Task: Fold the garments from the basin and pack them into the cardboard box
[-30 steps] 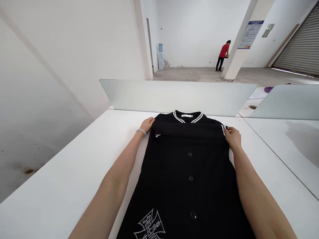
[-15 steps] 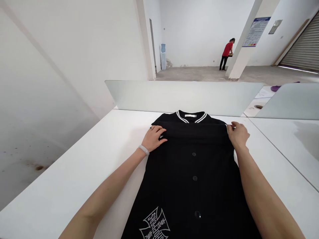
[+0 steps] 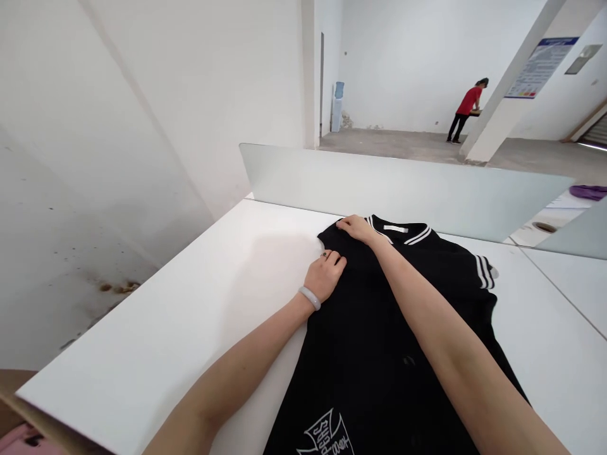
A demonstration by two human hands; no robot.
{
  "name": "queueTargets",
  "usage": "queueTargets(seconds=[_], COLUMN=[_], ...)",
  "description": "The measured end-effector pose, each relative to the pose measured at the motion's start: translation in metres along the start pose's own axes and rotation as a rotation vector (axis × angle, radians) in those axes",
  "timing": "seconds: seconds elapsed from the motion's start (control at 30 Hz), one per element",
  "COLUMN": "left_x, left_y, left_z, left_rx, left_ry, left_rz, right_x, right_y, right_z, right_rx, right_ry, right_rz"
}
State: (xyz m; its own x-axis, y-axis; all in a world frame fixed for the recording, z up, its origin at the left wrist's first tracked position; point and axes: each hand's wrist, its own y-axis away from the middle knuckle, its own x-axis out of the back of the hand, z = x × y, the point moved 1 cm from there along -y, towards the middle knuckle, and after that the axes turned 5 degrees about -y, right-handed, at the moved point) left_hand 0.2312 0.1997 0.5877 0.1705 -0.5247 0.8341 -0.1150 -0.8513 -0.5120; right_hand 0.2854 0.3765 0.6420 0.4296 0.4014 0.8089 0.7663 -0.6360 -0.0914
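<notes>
A black garment with a white-striped collar, a striped cuff on the right and a white print low on its left part lies on the white table. My left hand, with a ring and a pale bangle, is closed on the garment's left edge below the shoulder. Reaching across the garment, my right hand pinches its left shoulder beside the collar. My right forearm covers part of the front and its buttons.
A frosted partition runs along the table's back edge. Beyond it are a person in red, a pillar and a water dispenser. Purple cloth and a tape roll are at the right.
My right hand has left the garment's right side and crossed over to the left shoulder. The striped right cuff now shows. My left hand has closed further, and the view has turned left.
</notes>
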Motion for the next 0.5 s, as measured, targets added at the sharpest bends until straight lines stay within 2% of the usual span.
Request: queueTargets(seconds=[0.2,0.43,0.5], left_x=[0.004,0.013,0.013], left_y=[0.0,0.002,0.002], left_z=[0.0,0.005,0.005], left_rx=[0.013,-0.039,-0.024], left_ry=[0.029,0.022,0.001], left_rz=[0.006,-0.153,-0.156], right_x=[-0.029,-0.043,-0.05], right_y=[-0.028,-0.041,-0.038], right_z=[-0.017,-0.012,-0.009], right_rx=[-0.071,-0.11,-0.134], right_ry=[0.058,0.144,0.154], right_rz=[-0.072,0.051,0.077])
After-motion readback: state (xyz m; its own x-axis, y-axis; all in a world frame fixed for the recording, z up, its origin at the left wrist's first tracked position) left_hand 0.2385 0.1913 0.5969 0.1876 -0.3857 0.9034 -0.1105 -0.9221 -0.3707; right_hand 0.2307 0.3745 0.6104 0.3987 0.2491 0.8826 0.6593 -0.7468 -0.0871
